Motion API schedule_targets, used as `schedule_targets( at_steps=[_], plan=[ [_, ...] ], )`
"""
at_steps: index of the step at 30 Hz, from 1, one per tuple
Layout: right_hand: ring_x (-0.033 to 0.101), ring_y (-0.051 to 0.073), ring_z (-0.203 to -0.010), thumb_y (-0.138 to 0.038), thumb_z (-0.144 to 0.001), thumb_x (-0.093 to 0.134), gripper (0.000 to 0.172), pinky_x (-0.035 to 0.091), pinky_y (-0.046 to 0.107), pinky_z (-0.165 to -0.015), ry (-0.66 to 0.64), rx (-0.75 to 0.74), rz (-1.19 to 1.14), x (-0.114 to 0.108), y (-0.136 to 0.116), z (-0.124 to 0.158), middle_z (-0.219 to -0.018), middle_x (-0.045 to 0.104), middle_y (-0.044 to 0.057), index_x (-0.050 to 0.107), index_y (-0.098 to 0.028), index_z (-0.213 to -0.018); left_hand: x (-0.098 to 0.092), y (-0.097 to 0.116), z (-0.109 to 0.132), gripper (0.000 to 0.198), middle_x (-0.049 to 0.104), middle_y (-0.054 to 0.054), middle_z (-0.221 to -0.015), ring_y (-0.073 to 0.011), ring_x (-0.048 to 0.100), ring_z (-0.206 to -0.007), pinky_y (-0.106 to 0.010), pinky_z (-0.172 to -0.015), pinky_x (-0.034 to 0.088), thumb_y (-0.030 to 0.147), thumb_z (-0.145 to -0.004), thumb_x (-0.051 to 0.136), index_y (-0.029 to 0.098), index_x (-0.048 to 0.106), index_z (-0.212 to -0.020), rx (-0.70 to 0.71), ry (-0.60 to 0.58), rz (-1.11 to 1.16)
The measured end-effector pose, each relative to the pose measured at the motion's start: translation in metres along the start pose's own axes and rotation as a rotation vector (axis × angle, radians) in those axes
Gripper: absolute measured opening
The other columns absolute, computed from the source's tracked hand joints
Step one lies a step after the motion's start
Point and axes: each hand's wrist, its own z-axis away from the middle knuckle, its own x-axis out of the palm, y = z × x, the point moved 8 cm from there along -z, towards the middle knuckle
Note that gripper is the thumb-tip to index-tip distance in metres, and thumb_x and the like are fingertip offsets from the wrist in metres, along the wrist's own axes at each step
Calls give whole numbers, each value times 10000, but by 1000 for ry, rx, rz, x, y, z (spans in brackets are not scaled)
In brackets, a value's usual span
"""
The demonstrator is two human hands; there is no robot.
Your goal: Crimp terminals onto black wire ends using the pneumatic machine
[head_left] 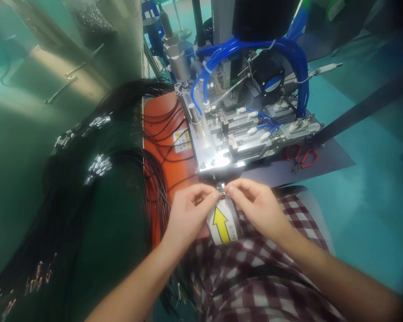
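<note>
My left hand (190, 208) is closed in a pinch on the thin coloured wires (222, 194), which look red, green and pale. Facing it, my right hand (257, 205) pinches the other side of these wires, its fingertips close to the left ones. What exactly lies between the fingertips is too small to make out fully. Just beneath the wires is a white label with a yellow arrow (222, 223). Directly beyond my fingers stands the front edge of a metal machine (216, 161) with blue air hoses (251, 44).
Black cables (154, 174) run over the orange mat (173, 176) on the left. Bundles with shiny metal ends (99, 169) lie on the dark green surface (110, 250). Red-handled pliers (301, 160) rest right of the machine. A checked garment (255, 277) covers my lap.
</note>
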Motion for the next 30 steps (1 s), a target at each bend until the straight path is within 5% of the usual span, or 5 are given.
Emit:
schedule_targets(
  at_steps=[4, 11, 19, 30],
  plan=[
    [603, 172, -750, -332, -883, 564, 195, 466, 276, -682, 7, -58, 57, 4, -2, -1, -823, 679, 36, 648, -174, -806, 0, 1, -1, 188, 645, -30, -718, -125, 553, -662, -206, -610, 439, 313, -755, 711, 132, 680, -716, 23, 1, -25],
    [526, 143, -660, -298, -931, 474, 224, 404, 261, -618, -42, -165, 203, 11, -11, -4, -693, 565, -10, 525, -201, -735, 1, 3, -1, 185, 650, -33, -710, -140, 560, -658, -218, -605, 446, 320, -751, 708, 140, 688, -711, 31, -10, -48],
    [479, 137, -683, -242, -949, 445, 199, 383, 260, -651, -122, -297, 97, 13, -11, -9, -722, 509, -16, 494, -201, -761, 3, 5, -2, 144, 662, -25, -710, -131, 565, -645, -206, -581, 436, 273, -779, 680, 146, 682, -710, 58, -17, -130],
    [430, 127, -647, -271, -922, 476, 227, 381, 252, -621, -83, -132, -72, 7, 12, -25, -677, 453, -30, 467, -196, -707, 6, 31, 7, 155, 634, -50, -884, -162, 607, -835, -253, -772, 475, 143, -889, 518, 177, 665, -923, 625, 80, -722]
  ],
)
